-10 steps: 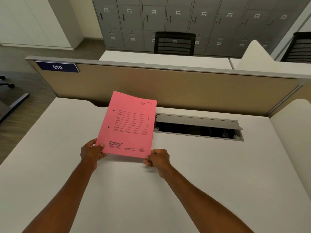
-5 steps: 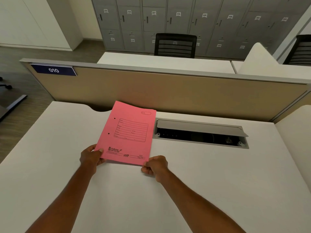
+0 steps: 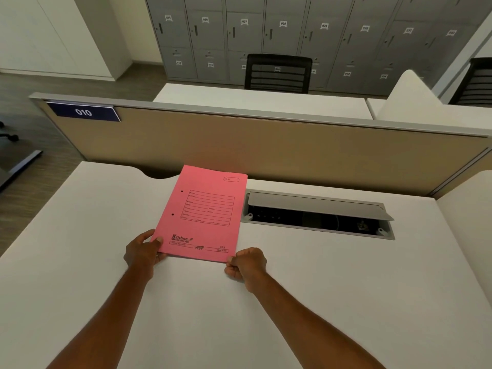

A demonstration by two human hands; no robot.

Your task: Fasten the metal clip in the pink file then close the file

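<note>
You are at a white desk (image 3: 319,302) in an office, with a beige partition (image 3: 266,145) across its far edge bearing a dark blue plate marked 010 (image 3: 83,112), and grey numbered lockers (image 3: 266,30) and a black mesh chair (image 3: 278,73) beyond it. An open cable tray (image 3: 316,214) with its grey flap raised sits in the desk at 2 o'clock from your hands.

The pink file (image 3: 205,211) is closed and lies near the middle of the desk, tilted a little clockwise, its far end toward 12 o'clock just short of the partition. Its front cover faces you: a ruled form box in dark print, a small oval label at the top right corner, the brand word "Krishna" and "333" along the bottom, and two punched holes down the left side. The metal clip is not visible.

Your left hand (image 3: 142,253) pinches the file's lower left corner, thumb on top. Your right hand (image 3: 246,263) is curled tight on the lower right corner, at 5 o'clock of the file.
</note>
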